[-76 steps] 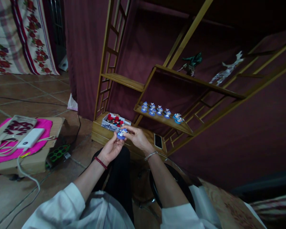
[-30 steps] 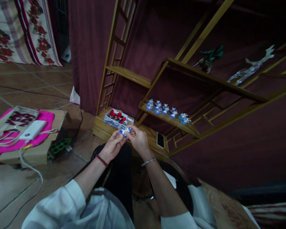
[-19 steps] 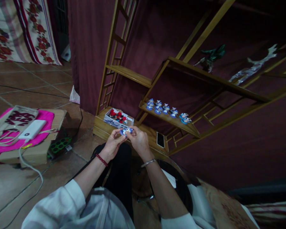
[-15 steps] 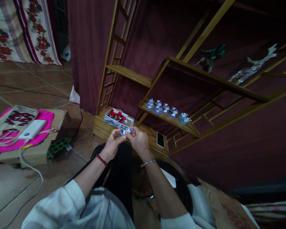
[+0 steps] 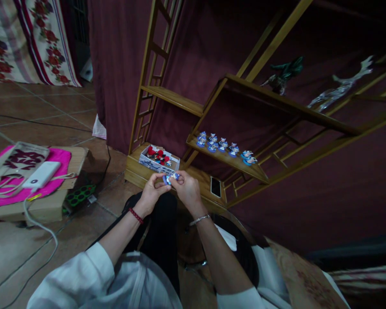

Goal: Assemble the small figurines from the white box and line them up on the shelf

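Between my two hands, above my knees, lies a small blue-and-white figurine (image 5: pixel 171 178) turned on its side. My left hand (image 5: pixel 153 194) pinches its blue base end with thumb and fingers. At the other end, my right hand (image 5: pixel 188 189) grips the figurine's head end, fingers closed. Just beyond my hands, an open patterned box (image 5: pixel 159 167) holds several red-and-dark figurines (image 5: pixel 159 155) on the low wooden ledge. Several similar blue-and-white figurines (image 5: pixel 212 142) stand grouped on the shelf (image 5: pixel 260 174) to the right.
A phone (image 5: pixel 215 187) lies on the low ledge right of my hands. Dark green (image 5: pixel 286 73) and clear (image 5: pixel 341 88) statuettes stand on the upper shelf. At left, a cardboard box (image 5: pixel 51 210) carries a pink cloth and a white power bank (image 5: pixel 41 175) with a cable.
The figurine has shifted slightly between my fingers, and more of its blue base shows. Both hands keep their hold; the view has moved a little.
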A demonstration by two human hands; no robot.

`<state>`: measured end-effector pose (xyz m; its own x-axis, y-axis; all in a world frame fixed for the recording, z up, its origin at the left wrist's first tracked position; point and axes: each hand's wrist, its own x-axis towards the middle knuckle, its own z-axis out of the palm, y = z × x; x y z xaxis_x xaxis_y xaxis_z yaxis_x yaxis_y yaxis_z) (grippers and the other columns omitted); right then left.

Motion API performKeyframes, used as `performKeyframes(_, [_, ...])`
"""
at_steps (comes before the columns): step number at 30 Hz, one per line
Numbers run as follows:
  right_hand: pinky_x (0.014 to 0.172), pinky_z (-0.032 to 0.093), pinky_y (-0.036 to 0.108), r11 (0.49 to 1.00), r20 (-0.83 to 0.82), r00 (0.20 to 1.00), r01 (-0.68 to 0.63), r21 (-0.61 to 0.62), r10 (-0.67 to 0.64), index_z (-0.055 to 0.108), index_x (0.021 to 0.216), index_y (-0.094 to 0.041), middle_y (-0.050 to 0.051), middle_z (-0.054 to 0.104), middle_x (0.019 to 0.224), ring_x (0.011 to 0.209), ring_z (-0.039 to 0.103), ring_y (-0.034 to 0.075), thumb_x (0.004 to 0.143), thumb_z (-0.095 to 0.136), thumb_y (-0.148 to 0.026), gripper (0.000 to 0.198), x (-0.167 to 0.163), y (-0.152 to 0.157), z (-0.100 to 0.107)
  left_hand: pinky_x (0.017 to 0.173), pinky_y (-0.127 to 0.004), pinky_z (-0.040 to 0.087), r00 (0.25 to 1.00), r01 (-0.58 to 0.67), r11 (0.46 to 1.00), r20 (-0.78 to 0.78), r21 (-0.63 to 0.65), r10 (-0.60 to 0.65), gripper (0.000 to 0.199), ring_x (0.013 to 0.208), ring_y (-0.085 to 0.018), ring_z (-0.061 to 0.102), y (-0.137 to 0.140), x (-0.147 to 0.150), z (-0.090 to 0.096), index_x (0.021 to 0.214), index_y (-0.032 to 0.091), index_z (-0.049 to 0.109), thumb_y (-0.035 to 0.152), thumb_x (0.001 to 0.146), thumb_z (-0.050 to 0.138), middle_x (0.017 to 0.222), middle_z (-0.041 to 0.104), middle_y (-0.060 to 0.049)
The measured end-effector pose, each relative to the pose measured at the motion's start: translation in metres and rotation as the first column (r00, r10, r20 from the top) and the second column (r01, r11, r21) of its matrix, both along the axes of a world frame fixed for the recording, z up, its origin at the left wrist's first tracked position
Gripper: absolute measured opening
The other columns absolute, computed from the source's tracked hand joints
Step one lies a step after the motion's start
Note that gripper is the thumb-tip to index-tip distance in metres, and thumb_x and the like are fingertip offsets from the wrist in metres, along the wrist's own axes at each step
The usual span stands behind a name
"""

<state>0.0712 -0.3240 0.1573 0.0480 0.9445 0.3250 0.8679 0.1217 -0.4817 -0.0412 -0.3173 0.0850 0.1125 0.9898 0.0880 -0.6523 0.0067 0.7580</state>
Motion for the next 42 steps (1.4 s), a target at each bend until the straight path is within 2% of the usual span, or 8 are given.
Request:
performKeyframes(8, [0.057, 0.049, 0.023, 0.994, -0.242, 0.965, -0.11, -0.009, 0.104, 0.057, 0.091, -0.022, 0.002, 0.068, 0.075, 0.066, 0.064, 0.015, 0.072, 0.058, -0.035, 0.024, 0.003, 0.003, -0.008, 0.074, -0.025, 0.046, 0.999, 0.006, 1.0, 0.049, -0.007, -0.005, 0.04, 0.074, -0.011, 0.058, -0.002, 0.002, 0.003, 0.094, 0.018, 0.058, 0.012, 0.057, 0.072, 0.09, 0.061, -0.002])
performKeyframes(13, [0.057, 0.051, 0.023, 0.98, -0.368, 0.911, -0.199, -0.004, 0.183, 0.056, 0.093, -0.022, 0.001, 0.067, 0.078, 0.063, 0.064, 0.014, 0.072, 0.057, -0.031, 0.022, 0.003, 0.001, -0.005, 0.07, -0.023, 0.048, 0.989, 0.067, 0.996, 0.134, -0.055, -0.059, 0.033, 0.073, -0.011, 0.059, -0.005, 0.001, 0.009, 0.092, 0.015, 0.059, 0.014, 0.061, 0.071, 0.086, 0.062, -0.003])
performKeyframes(18, [0.062, 0.052, 0.024, 0.972, -0.359, 0.906, -0.233, 0.024, 0.225, 0.057, 0.093, -0.022, 0.001, 0.067, 0.08, 0.068, 0.064, 0.015, 0.071, 0.057, -0.025, 0.022, 0.003, -0.001, 0.0, 0.07, -0.024, 0.049, 0.974, 0.144, 0.985, 0.187, -0.096, -0.125, 0.023, 0.07, -0.012, 0.061, -0.004, 0.0, 0.008, 0.085, 0.012, 0.06, 0.019, 0.065, 0.069, 0.08, 0.064, -0.003])
performKeyframes(24, [0.063, 0.052, 0.023, 0.967, -0.309, 0.917, -0.252, 0.039, 0.252, 0.058, 0.094, -0.021, -0.001, 0.067, 0.077, 0.068, 0.064, 0.014, 0.071, 0.057, -0.025, 0.024, 0.002, -0.002, 0.0, 0.065, -0.019, 0.049, 0.946, 0.222, 0.97, 0.262, -0.095, -0.191, 0.018, 0.065, -0.009, 0.06, -0.005, 0.0, 0.005, 0.079, 0.009, 0.062, 0.024, 0.07, 0.065, 0.077, 0.065, -0.005])
performKeyframes(30, [0.064, 0.051, 0.022, 0.958, -0.323, 0.903, -0.281, 0.059, 0.285, 0.059, 0.094, -0.021, 0.0, 0.067, 0.078, 0.068, 0.064, 0.013, 0.071, 0.057, -0.025, 0.024, 0.002, -0.002, -0.001, 0.055, -0.015, 0.047, 0.927, 0.246, 0.956, 0.326, -0.156, -0.186, 0.02, 0.057, -0.007, 0.058, -0.006, -0.001, 0.005, 0.075, 0.007, 0.062, 0.027, 0.075, 0.059, 0.066, 0.064, -0.004])
performKeyframes(42, [0.055, 0.049, 0.019, 0.944, -0.342, 0.885, -0.33, 0.017, 0.316, 0.059, 0.096, -0.023, -0.003, 0.064, 0.071, 0.06, 0.061, 0.011, 0.072, 0.055, -0.022, 0.025, 0.0, -0.006, 0.004, 0.049, -0.01, 0.049, 0.848, 0.342, 0.907, 0.497, -0.245, -0.185, 0.025, 0.054, -0.005, 0.057, -0.006, -0.002, 0.009, 0.08, 0.007, 0.059, 0.026, 0.085, 0.043, 0.071, 0.063, -0.006])
